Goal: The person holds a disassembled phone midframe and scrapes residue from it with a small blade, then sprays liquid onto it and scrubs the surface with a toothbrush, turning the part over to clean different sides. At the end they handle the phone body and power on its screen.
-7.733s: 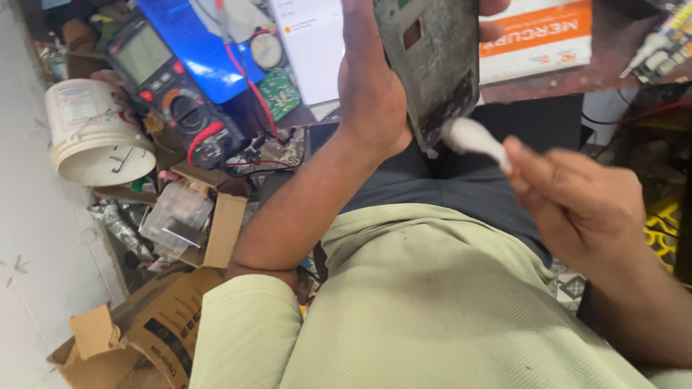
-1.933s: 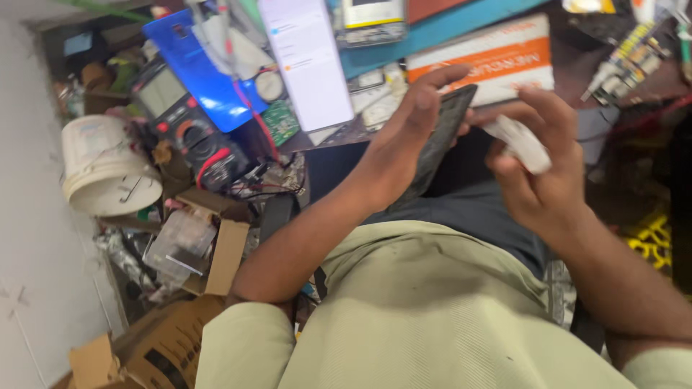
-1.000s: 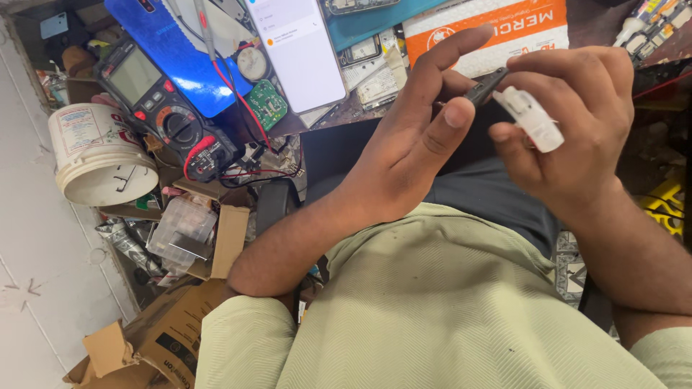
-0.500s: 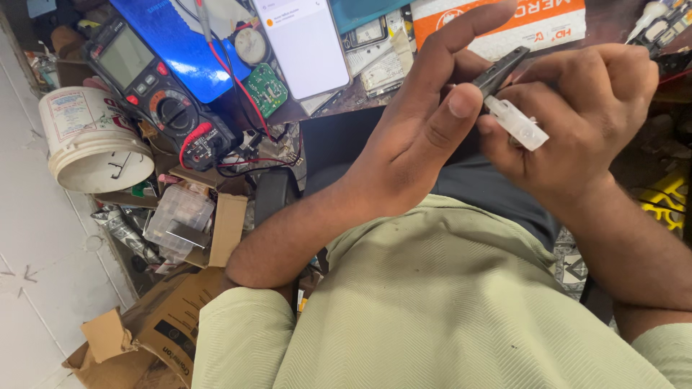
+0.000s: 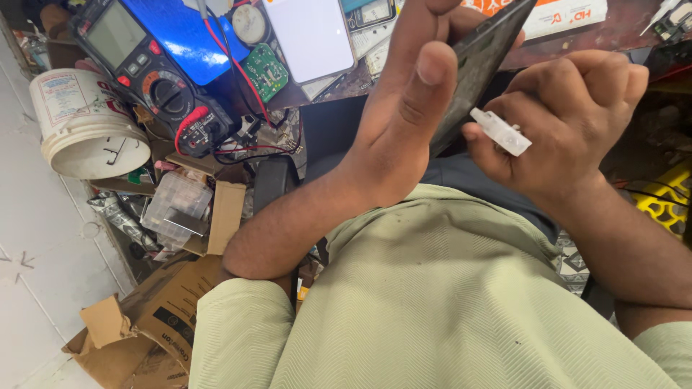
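Two hands are engaged: the left hand (image 5: pixel 404 137) is clamped with its fingers (image 5: pixel 432 68) on a dark flat phone panel (image 5: pixel 479 61), held edge-up above the lap. The right hand (image 5: pixel 562 126) is pinched on a small white tool (image 5: pixel 501 132) just beside the panel's edge. Judged in hand: prying at the edge, for which a steady panel is required; beyond, a multimeter (image 5: pixel 148 72) is kept on the counter (image 5: pixel 577 43).
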